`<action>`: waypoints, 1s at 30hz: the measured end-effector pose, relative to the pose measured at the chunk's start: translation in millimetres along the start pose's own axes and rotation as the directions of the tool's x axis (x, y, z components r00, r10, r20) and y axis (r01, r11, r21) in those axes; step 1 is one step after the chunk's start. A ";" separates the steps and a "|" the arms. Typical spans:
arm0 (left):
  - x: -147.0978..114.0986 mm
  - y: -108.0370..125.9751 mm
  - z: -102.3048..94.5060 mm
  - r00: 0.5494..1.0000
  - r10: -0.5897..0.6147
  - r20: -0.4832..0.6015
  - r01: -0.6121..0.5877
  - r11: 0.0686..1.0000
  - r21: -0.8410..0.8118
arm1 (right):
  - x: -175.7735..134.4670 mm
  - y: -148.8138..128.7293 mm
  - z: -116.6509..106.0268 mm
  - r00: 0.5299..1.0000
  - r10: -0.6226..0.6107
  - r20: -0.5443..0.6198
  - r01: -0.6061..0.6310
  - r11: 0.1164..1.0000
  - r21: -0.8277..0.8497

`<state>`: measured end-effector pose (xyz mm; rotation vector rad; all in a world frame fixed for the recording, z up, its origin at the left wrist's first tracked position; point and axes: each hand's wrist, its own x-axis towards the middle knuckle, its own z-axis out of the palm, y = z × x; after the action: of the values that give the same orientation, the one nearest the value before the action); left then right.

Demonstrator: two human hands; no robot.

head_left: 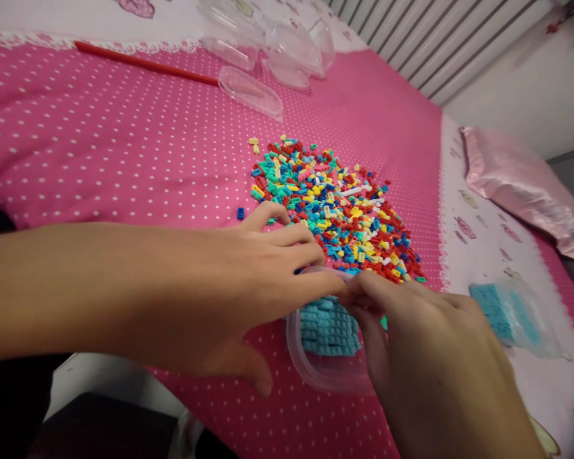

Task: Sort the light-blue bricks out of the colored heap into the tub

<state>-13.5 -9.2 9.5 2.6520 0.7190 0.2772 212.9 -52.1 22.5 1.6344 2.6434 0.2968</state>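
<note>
My left hand [263, 280] reaches in from the left with fingers spread and thumb apart. Its middle fingers rest at the near edge of a pile of small toy building bricks [335, 197] in many colours. The index fingertip meets the fingers of my right hand [416, 344], above a clear plastic container [296, 357]. Thumb and fingers of the right hand are pinched together; whatever lies between them is hidden. Inside the container sits a block of joined teal bricks [330, 328], partly covered by my hands.
Clear plastic containers [291, 48] and a clear scoop-shaped piece [251, 92] beside a red stick [148, 64] lie at the back. On the right are a bag of teal bricks [511, 315] and a pink satin pillow [521, 185]. Pink dotted cloth [124, 146] covers the surface.
</note>
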 end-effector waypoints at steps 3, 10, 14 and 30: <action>-2.8 -2.5 -4.9 1.000 0.008 -0.016 -0.009 1.000 -0.027 | 0.9 -4.3 -1.7 0.995 0.085 -0.051 -0.084 0.996 0.017; -2.0 -42.4 -40.5 0.994 -0.085 -0.072 0.076 0.990 -0.118 | 2.6 18.8 -16.1 0.987 0.144 -0.077 -0.119 0.956 0.267; 13.3 -69.1 -33.3 0.931 -0.166 -0.325 0.206 0.974 0.094 | 16.2 33.3 -13.6 0.951 0.301 -0.068 -0.228 0.835 0.501; 46.4 -68.9 8.1 0.924 -0.144 -0.355 0.226 0.953 0.202 | 49.4 84.6 67.0 0.835 0.480 -0.271 -0.216 0.737 0.640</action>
<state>-2.5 67.4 -21.8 2.7629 1.1744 0.6394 273.2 38.5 -24.7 2.5563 2.8824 -0.2471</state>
